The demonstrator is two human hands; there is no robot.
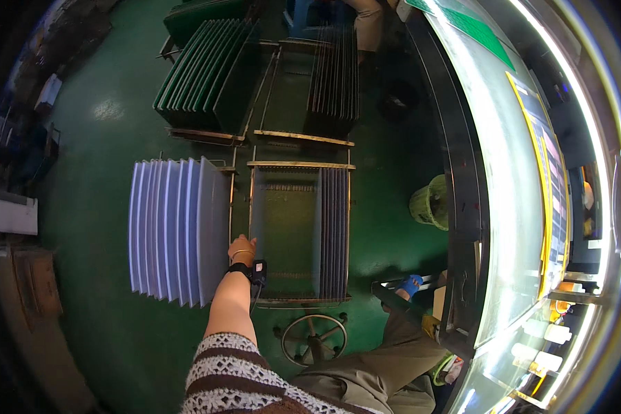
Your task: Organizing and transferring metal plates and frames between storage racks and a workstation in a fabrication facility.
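My left hand (242, 250), with a dark band and a small black device at the wrist, reaches down between two metal racks. Its fingers look curled beside the rack's side rail; whatever they hold, if anything, is hidden. To the left of it stand several pale, whitish panels (179, 228) on edge in a row. On the right, a metal rack (300, 165) carries a thin translucent panel (259, 207) at its left side and several dark panels (333, 234) at its right. My right hand is not in view.
Farther off, racks hold green panels (203, 76) and dark panels (333, 83). A round wheel-like metal ring (314, 341) sits close to my legs. At right stand a green basket (431, 202) and a brightly lit glass-topped table (490, 179). A blue slipper (412, 284) is below it.
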